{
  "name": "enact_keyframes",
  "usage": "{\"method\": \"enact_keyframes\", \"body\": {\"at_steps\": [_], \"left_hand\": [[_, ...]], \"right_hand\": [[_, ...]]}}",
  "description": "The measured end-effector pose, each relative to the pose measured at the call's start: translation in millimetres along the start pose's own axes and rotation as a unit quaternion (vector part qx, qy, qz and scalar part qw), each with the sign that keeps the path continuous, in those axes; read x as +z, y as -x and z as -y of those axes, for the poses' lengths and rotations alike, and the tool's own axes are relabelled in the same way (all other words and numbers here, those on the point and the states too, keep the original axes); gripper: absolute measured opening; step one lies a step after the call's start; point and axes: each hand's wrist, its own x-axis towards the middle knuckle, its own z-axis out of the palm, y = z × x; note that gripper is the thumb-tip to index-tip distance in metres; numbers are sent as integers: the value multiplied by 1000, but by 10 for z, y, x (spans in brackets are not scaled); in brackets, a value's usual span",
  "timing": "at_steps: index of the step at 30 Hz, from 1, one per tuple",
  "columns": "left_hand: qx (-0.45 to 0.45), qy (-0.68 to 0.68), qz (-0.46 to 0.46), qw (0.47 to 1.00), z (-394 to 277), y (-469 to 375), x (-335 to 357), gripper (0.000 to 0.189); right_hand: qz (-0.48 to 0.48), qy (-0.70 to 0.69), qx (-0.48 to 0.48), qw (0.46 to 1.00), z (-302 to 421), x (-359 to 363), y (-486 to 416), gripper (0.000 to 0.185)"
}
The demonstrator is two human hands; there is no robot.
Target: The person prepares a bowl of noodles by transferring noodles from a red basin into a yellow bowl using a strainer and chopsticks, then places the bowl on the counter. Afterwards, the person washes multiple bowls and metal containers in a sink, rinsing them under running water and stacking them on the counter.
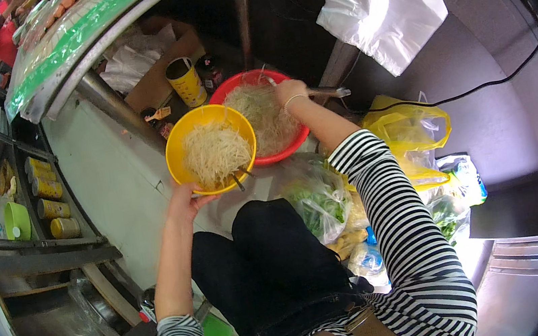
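Observation:
With my left hand (189, 201) I hold a yellow plastic bowl (177, 167) by its lower rim. Pale thin strands (216, 152), like shredded vegetable or noodles, fill much of it, and two dark handles or sticks (239, 182) lean at its near edge. Just behind it to the right stands a red plastic basin (280, 156) with thin translucent noodles (262, 113). My right hand (292, 94) is over the basin's right side, closed on a metal utensil (335, 92), probably tongs; its working end is partly hidden in the noodles.
Plastic bags of green vegetables (317, 207) lie right of my knees, beside yellow bags (409, 149). A yellow can (185, 84) and a cardboard box (155, 76) stand behind the bowls. A white plastic bag (381, 10) hangs upper right near a black cable (487, 84). Shelves with cans (47, 188) are left.

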Motion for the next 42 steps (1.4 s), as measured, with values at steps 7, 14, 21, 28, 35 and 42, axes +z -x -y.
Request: {"method": "enact_keyframes", "body": {"at_steps": [7,14,21,28,35,42], "left_hand": [[-38,37,-46,998,426,36,-261,67],[-55,60,-69,994,723,121,-450,60],[-52,132,-55,988,1033,153,-556,71],[-45,113,-63,991,1049,182,-565,67],[-1,59,-133,989,929,321,-437,62],[-17,60,-145,988,937,338,-422,55]], "right_hand": [[58,40,-93,993,249,286,307,27],[-4,43,-119,992,-131,50,516,22],[-6,113,-162,980,541,369,115,20],[72,160,-250,952,389,382,480,22],[85,115,-120,982,-128,250,404,24],[498,-129,20,857,-180,1035,-317,22]]}}
